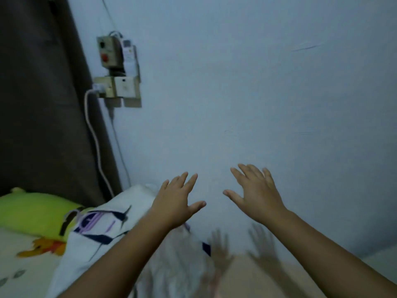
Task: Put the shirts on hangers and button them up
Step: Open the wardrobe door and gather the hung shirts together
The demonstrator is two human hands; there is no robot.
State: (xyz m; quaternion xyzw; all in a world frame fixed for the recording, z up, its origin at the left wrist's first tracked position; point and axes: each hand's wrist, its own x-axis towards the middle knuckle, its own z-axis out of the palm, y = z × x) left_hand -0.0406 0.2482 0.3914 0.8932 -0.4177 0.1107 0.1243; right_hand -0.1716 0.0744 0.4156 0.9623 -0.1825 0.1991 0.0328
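Left hand [176,201] and right hand [255,196]: both raised before the wall [257,82], fingers spread, nothing gripped. White garment [120,222], possibly a shirt, seen lying near left beside green pillow [32,209].

I count two hands, my left hand [176,203] and my right hand [256,195]. Left of my left hand lie one white printed cloth [103,231] and one green pillow [32,209]. Above them, one wall switch box [108,51], one socket [116,87] and one white cable [94,138].
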